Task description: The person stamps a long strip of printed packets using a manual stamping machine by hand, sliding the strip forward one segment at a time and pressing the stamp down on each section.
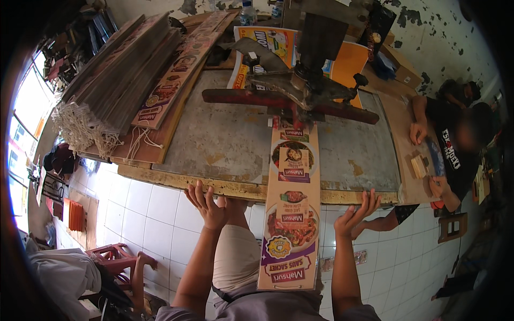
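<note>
1 long printed strip [293,187] runs from below 1 press [241,97] over the counter's [214,134] front edge, white lettering on its maroon panels. At that edge, left hand [210,209] and right hand [354,215] have fingers apart, each grip holding nothing.

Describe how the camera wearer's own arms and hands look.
The left hand and right hand are both gloveless, five-fingered, with no watch or bracelet visible. The left forearm and right forearm are bare; greyish sleeves show at the lower edge.
</note>
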The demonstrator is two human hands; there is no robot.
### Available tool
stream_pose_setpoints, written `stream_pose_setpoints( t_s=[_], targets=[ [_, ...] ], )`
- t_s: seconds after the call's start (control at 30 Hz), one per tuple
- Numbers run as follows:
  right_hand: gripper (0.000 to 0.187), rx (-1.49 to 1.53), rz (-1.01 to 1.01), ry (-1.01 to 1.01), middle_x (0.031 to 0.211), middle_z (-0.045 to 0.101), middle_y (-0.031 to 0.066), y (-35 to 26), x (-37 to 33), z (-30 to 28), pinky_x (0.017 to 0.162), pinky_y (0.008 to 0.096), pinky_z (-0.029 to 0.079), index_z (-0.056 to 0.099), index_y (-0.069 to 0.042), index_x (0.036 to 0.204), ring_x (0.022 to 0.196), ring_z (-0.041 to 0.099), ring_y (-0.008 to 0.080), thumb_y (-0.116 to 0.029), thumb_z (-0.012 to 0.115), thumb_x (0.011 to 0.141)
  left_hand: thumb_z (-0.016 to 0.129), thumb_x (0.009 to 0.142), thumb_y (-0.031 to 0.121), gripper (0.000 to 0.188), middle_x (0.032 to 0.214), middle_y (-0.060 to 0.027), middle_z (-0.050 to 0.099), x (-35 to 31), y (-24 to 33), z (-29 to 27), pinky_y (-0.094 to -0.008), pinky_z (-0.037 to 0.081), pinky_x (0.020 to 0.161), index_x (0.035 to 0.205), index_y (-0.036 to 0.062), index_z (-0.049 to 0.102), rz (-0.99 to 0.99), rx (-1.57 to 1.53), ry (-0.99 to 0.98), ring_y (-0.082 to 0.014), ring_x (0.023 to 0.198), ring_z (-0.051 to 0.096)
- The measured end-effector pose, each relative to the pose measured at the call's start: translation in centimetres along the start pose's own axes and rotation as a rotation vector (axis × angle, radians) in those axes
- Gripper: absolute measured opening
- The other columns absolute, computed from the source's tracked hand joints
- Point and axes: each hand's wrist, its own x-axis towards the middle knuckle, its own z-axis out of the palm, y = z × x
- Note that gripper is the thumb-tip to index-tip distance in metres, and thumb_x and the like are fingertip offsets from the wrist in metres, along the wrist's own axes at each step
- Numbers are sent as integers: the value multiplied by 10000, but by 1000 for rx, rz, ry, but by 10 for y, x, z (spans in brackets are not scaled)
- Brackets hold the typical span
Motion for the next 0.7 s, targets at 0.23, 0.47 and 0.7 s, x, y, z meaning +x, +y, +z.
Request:
stream_pose_setpoints(
  t_s=[0.23,0.47,0.7],
  targets=[
    [528,-7,2,-2,1662,400,234,0,0,0,1262,674,199,501,43,1474,1604,201,505,-359,345,1170,788,877,209,684,1649,-283,372,2,4,1,-768,156,1260,1456,89,445,-29,-46,24,-555,1583,227],
    [539,-10,9,-15,1664,399,233,-2,1,-1,1266,673,193,501,43,1478,1605,202,503,-373,342,1174,763,889,203,647,1644,-294,374,2,3,0,-770,174,1255,1445,79,457,-30,-27,22,-564,1565,252],
    [543,-9,8,-7,1653,407,240,0,-1,-1,1258,678,207,504,48,1472,1593,220,512,-378,353,1170,791,889,249,688,1650,-289,367,3,7,-5,-767,185,1256,1459,64,454,-36,-39,7,-574,1567,247]
  ],
)
